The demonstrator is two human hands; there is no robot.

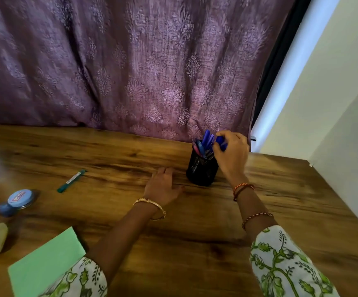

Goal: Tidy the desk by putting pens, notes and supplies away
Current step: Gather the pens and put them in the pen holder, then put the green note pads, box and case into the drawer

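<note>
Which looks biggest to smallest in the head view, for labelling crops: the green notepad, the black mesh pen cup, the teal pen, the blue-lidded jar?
1. green notepad, though nearest the camera and partly cut off.
2. black mesh pen cup.
3. blue-lidded jar and teal pen: too unlike in shape to rank.

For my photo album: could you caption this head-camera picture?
Right hand drops blue pens into a black cup; left hand rests flat on the desk.

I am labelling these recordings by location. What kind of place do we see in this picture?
Probably a home study corner. A wooden desk stands against a purple patterned curtain, and on it are a black mesh pen holder full of pens, a loose green pen and a green notepad.
</note>
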